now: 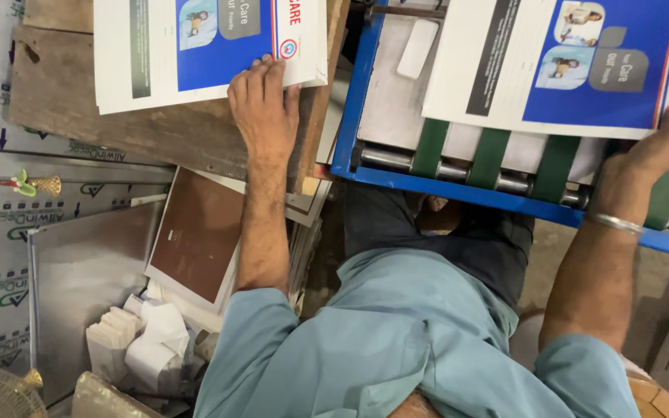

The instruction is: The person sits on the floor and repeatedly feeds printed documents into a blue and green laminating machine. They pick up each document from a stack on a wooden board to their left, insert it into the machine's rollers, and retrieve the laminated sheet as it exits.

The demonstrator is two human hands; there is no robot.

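Note:
My left hand (263, 104) lies on the near corner of a stack of white and blue printed sheets (195, 46), fingers curled over its edge. The stack rests on a worn wooden board (118, 124). My right hand (654, 155), with a metal bangle on the wrist, grips the near corner of another printed sheet (582, 62). That sheet lies over the green belts (489, 155) and steel rollers of a blue-framed machine (350, 131).
A brown-faced board (195, 232) leans below the wooden board. Beside it are a metal tray (79, 271), folded white paper pieces (141, 340) and printed panels (9, 232) at the left. My light blue shirt (396, 340) fills the bottom middle.

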